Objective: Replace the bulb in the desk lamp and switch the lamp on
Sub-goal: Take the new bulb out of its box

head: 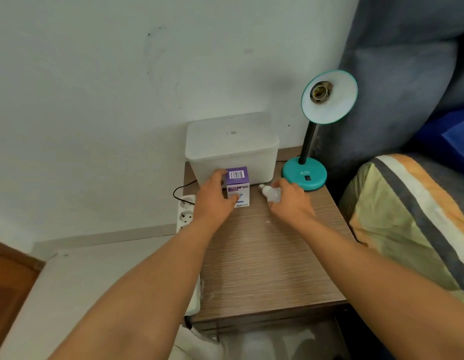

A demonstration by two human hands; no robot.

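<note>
The right hand (290, 198) is closing its grip around a white bulb (271, 193) lying on its side on the desk (264, 255), fingers curled over the globe and the metal screw base pointing away toward the left; it looks to be either taking the bulb up or setting it down, and which bulb it is cannot be told. Just to its left, the left hand (215, 198) is wrapping a half-open grip around one purple and white bulb box (238, 185), probably steadying it so it can be opened or moved aside. Just beyond the right hand, one teal desk lamp (305, 175) is standing with its shade tipped toward the camera, showing an empty socket (322, 92), which suits screwing a bulb in. Behind the box one white lidded bin (233, 144) is sitting; left of the left hand, one power strip (185, 211) is hanging off the desk edge.
</note>
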